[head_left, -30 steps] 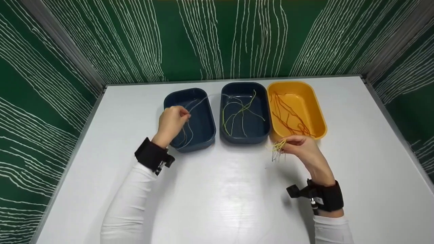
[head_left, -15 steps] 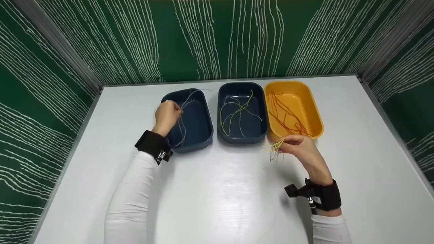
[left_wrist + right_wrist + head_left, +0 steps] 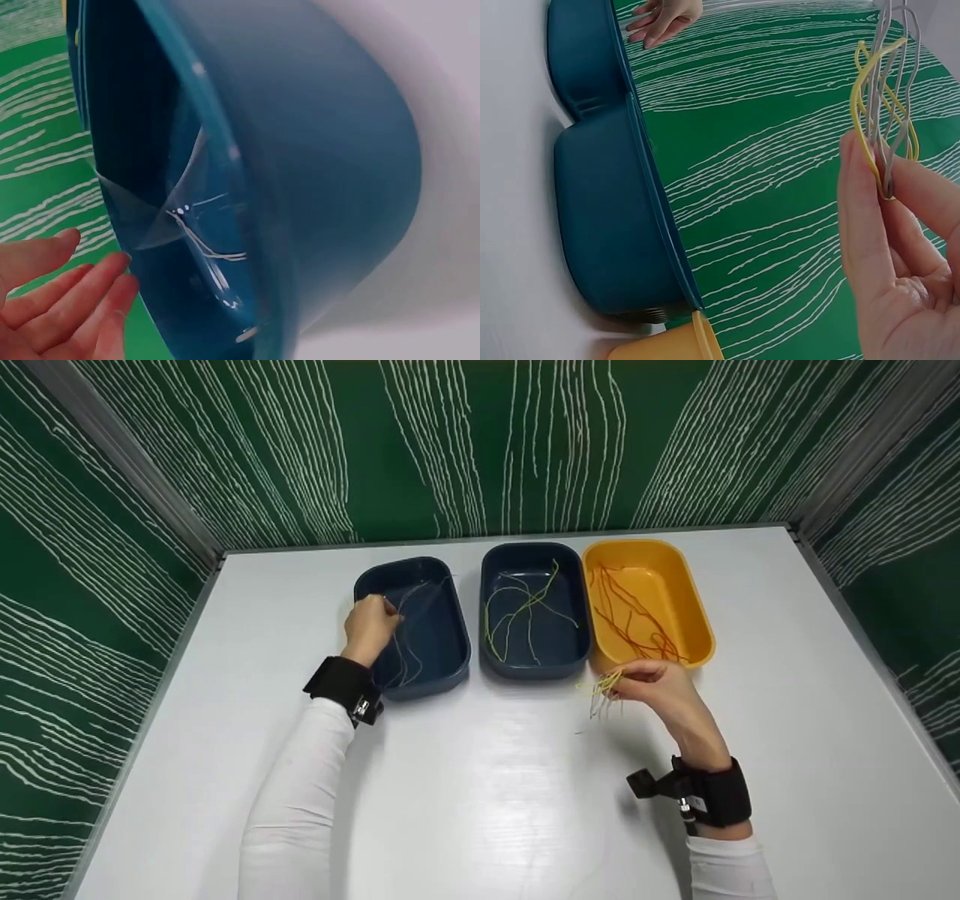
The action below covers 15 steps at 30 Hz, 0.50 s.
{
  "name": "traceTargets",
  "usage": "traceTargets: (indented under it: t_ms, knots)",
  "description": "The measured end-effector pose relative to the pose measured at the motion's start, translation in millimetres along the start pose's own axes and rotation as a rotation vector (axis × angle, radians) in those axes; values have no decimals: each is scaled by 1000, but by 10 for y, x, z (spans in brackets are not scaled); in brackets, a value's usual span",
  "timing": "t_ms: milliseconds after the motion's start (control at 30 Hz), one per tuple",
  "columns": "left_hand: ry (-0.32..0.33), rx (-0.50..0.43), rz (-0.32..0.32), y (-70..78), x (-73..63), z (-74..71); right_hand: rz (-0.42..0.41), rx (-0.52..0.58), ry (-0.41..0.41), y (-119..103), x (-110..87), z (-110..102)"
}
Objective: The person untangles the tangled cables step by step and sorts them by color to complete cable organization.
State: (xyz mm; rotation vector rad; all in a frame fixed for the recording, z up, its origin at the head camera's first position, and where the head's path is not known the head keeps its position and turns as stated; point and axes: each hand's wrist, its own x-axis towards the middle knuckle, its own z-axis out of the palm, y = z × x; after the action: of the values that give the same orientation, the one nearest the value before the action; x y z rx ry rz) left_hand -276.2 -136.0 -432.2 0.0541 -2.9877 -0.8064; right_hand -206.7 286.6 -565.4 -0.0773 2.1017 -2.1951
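Note:
Over the left dark blue bin (image 3: 442,649), my left hand (image 3: 369,628) hovers with its fingers relaxed. In the left wrist view the thumb and fingers (image 3: 67,307) stand apart and hold nothing. Thin grey strings (image 3: 208,250) lie inside that bin. My right hand (image 3: 667,694) is in front of the yellow bin (image 3: 694,611), above the table. Between thumb and fingers it pinches a bundle of yellow and grey strings (image 3: 885,97), whose loops and ends stick out.
The middle dark blue bin (image 3: 551,649) contains yellow-green and grey strings (image 3: 534,598). Orange strings (image 3: 626,604) lie in the yellow bin at right. All three bins stand in a row along the back of the white table (image 3: 480,780), before a green wall with white lines.
My left hand carried a grey string over the left bin and has let go of it; the string now lies lower in the bin. The right hand has stayed nearly still.

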Motion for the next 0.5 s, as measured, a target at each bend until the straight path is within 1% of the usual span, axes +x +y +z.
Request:
traceTargets:
  t_ms: [133,267,300,333,433,500]
  knots:
    - [22,-23,12,7,-34,20,-8,5,3,-8,-5,16]
    - [58,-44,66,57,-117,28,-11,-10,6,6,9,23]
    - [65,-51,82,82,-145,28,-15,-6,4,12,14,24]
    - [73,-59,98,112,-176,27,-27,21,-20,-86,-34,63]
    - [96,-75,161,243,-285,8,-35,28,-28,-83,-30,74]
    - [109,-93,214,360,-374,-7,-35,24,-26,-85,-31,86]
